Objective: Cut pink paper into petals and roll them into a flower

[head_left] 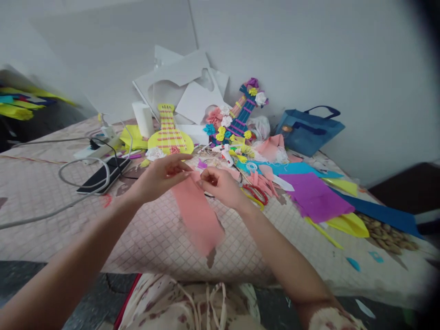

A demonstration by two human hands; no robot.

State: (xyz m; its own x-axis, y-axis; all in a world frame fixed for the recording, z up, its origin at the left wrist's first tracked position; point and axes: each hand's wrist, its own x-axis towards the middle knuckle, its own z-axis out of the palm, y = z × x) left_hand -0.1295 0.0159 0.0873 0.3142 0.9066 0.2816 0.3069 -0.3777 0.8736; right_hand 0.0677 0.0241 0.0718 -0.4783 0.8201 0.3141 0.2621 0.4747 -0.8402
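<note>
A strip of pink crepe paper (198,215) hangs down from my fingers above the quilted cloth. My left hand (165,174) pinches its upper left edge between thumb and fingers. At the upper right edge, my right hand (220,183) grips the same strip with bent fingers. Behind the hands stands a yellow guitar-shaped cutout (171,141) with string lines and a pink paper flower. Beyond my right hand lies a white glue gun (225,154). Scissors with red handles (257,194) rest beside my right wrist.
A guitar shape covered in paper flowers (240,117) leans at the back. Purple paper (318,197) and a blue bag (309,130) are on the right. On the left, a black phone-like slab (105,175) lies among cables near a power strip (92,149).
</note>
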